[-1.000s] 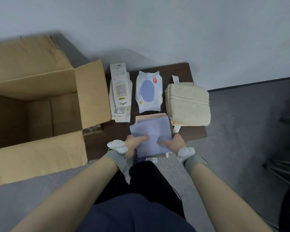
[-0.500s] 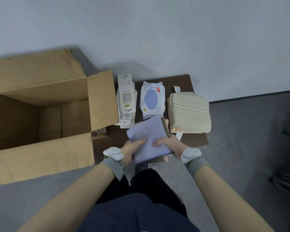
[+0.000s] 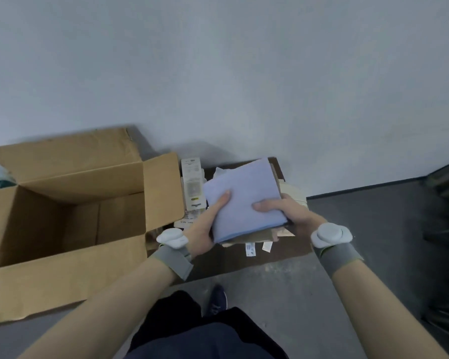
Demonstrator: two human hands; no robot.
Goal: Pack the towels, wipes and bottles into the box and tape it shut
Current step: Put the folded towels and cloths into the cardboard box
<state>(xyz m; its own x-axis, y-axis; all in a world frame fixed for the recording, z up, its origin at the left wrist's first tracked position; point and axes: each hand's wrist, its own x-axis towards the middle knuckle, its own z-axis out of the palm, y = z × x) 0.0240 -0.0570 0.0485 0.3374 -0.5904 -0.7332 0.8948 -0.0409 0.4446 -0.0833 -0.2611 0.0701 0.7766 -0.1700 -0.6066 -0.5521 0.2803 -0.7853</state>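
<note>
I note a plain pale lavender-blue towel [image 3: 244,198] with a tan one [image 3: 252,235] beneath it. The box [image 3: 70,193] is plain brown cardboard, the mat [image 3: 275,252] dark brown. Both wristbands [image 3: 173,260] are grey, carrying white pods.

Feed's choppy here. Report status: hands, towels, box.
Left hand and right hand both gripping the folded towel stack, lifted off the mat. Box open at left, flaps up. Path clear.
</note>
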